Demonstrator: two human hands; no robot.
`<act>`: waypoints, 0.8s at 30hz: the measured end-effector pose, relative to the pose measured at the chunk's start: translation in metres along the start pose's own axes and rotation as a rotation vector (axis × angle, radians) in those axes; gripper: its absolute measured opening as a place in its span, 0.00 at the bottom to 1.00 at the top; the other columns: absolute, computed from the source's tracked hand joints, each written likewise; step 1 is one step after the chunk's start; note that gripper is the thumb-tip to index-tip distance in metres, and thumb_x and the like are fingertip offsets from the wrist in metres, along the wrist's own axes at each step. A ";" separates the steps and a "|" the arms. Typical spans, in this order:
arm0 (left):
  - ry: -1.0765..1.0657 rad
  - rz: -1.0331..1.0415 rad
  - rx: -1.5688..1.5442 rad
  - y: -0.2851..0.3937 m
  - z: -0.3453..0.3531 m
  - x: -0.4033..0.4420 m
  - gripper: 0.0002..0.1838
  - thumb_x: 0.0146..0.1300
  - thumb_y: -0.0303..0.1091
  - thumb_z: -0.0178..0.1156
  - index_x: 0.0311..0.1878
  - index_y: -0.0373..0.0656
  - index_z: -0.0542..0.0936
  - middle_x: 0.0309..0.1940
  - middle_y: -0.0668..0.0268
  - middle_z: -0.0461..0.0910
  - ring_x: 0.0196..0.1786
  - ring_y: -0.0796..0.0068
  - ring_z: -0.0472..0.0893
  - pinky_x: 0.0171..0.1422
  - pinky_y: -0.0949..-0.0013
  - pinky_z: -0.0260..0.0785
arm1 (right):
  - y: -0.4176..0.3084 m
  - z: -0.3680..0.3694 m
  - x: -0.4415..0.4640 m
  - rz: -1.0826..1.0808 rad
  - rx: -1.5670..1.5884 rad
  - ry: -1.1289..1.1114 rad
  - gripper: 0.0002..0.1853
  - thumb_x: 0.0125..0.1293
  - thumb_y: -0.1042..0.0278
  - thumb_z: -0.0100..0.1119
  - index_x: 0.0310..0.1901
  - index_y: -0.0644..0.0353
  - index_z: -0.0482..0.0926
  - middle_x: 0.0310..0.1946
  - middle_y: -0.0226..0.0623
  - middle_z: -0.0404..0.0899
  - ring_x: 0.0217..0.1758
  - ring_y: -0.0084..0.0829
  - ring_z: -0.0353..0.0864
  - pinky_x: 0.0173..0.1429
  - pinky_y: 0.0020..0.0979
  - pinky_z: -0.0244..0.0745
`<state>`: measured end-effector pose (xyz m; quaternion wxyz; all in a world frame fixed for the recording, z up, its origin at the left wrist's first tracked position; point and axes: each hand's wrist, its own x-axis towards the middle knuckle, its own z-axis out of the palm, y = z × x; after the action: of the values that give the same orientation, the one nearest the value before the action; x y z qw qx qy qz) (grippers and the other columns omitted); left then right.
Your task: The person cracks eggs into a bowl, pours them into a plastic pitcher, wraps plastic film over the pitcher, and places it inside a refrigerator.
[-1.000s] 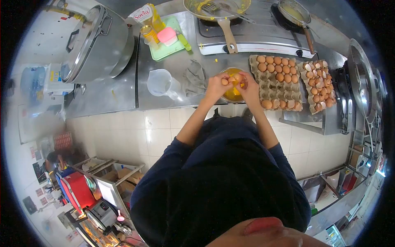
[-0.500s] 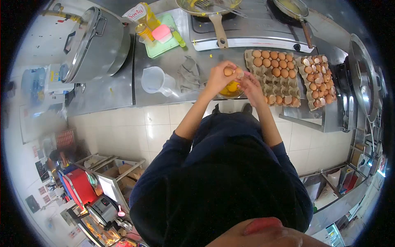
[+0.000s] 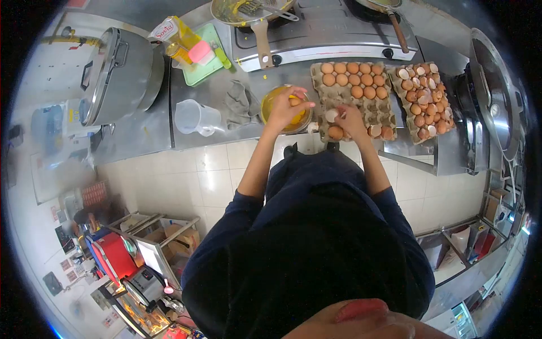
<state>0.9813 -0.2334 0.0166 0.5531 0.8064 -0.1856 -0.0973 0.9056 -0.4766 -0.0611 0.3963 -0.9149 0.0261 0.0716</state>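
Over a bowl of beaten-looking yellow egg point(image 3: 269, 105), my left hand point(image 3: 281, 109) is closed around a brown egg point(image 3: 295, 102). My right hand point(image 3: 351, 121) pinches an empty eggshell point(image 3: 331, 115), its pale inside showing, above the near-left part of a cardboard egg tray point(image 3: 368, 107). Rows of whole brown eggs point(image 3: 354, 79) fill the far side of that tray. Along its near edge sit a few eggs and shells point(image 3: 375, 131). A second tray, heaped with broken eggshells point(image 3: 424, 101), stands to the right.
Left of the bowl are a grey cloth point(image 3: 241, 104) and a clear plastic jug point(image 3: 197, 117). A green board point(image 3: 197, 73) carries bottles and a pink-lidded container. Behind, the stove point(image 3: 322, 42) holds a frying pan point(image 3: 226, 12), its handle jutting forward. A large pot point(image 3: 127, 79) stands at left.
My hands have separated. The right hand has moved right, from the bowl to over the egg tray, with an eggshell; the left stays above the bowl with an egg. The view has shifted slightly.
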 end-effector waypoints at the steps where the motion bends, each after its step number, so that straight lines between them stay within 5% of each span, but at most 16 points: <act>1: 0.005 -0.003 0.003 -0.005 0.001 -0.001 0.24 0.48 0.41 0.78 0.46 0.42 0.83 0.37 0.68 0.82 0.41 0.77 0.79 0.49 0.72 0.71 | -0.002 -0.002 -0.001 -0.004 0.002 -0.004 0.28 0.51 0.72 0.65 0.57 0.62 0.76 0.49 0.51 0.78 0.47 0.54 0.80 0.53 0.41 0.77; 6: 0.210 -0.101 0.015 -0.008 -0.002 -0.022 0.20 0.54 0.40 0.74 0.47 0.41 0.83 0.36 0.69 0.81 0.39 0.79 0.78 0.47 0.74 0.70 | -0.025 -0.011 -0.005 -0.182 -0.280 0.192 0.21 0.51 0.72 0.66 0.50 0.56 0.79 0.51 0.44 0.73 0.57 0.47 0.73 0.52 0.45 0.75; 9: 0.300 -0.343 -0.076 -0.003 -0.008 -0.039 0.17 0.58 0.38 0.72 0.47 0.41 0.83 0.36 0.69 0.81 0.39 0.80 0.78 0.46 0.75 0.70 | -0.045 -0.008 -0.005 -0.381 -0.242 0.161 0.20 0.52 0.75 0.62 0.49 0.60 0.79 0.41 0.42 0.74 0.53 0.47 0.73 0.56 0.43 0.72; 13: 0.438 -0.341 -0.214 -0.013 -0.016 -0.063 0.17 0.59 0.38 0.71 0.48 0.40 0.83 0.35 0.70 0.81 0.39 0.82 0.78 0.36 0.78 0.71 | -0.039 -0.008 0.002 -0.389 -0.144 0.030 0.16 0.51 0.75 0.63 0.45 0.57 0.80 0.46 0.41 0.75 0.55 0.44 0.73 0.53 0.46 0.73; 16: 0.488 -0.389 -0.388 -0.008 -0.019 -0.090 0.14 0.65 0.37 0.65 0.50 0.41 0.81 0.41 0.69 0.80 0.43 0.81 0.78 0.40 0.76 0.72 | -0.023 -0.040 0.011 -0.183 -0.181 0.199 0.15 0.57 0.75 0.60 0.47 0.58 0.80 0.45 0.42 0.77 0.55 0.45 0.74 0.55 0.41 0.72; 18: 0.527 -0.505 -0.607 -0.012 -0.020 -0.107 0.18 0.69 0.37 0.59 0.58 0.41 0.76 0.50 0.66 0.78 0.52 0.77 0.77 0.53 0.70 0.70 | 0.002 -0.053 0.026 -0.138 -0.228 0.251 0.16 0.57 0.74 0.61 0.49 0.58 0.80 0.49 0.42 0.77 0.57 0.45 0.73 0.55 0.42 0.71; 20: 0.559 -0.495 -0.688 -0.014 -0.019 -0.121 0.19 0.68 0.34 0.56 0.60 0.41 0.74 0.53 0.65 0.76 0.55 0.74 0.76 0.55 0.68 0.70 | 0.026 -0.062 0.038 -0.238 -0.622 0.356 0.25 0.54 0.75 0.63 0.56 0.56 0.75 0.54 0.41 0.72 0.60 0.43 0.70 0.56 0.40 0.74; 24: 0.643 -0.486 -0.810 -0.019 -0.014 -0.140 0.22 0.66 0.26 0.52 0.64 0.39 0.70 0.59 0.61 0.72 0.61 0.65 0.74 0.62 0.62 0.69 | 0.043 -0.069 0.047 -0.278 -0.599 0.074 0.31 0.54 0.74 0.63 0.62 0.55 0.69 0.57 0.41 0.69 0.64 0.42 0.67 0.62 0.45 0.69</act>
<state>0.8624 -0.1583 -0.0027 0.8085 0.5384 0.2350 -0.0346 0.9556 -0.5554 -0.0525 0.1144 -0.9876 -0.1069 -0.0117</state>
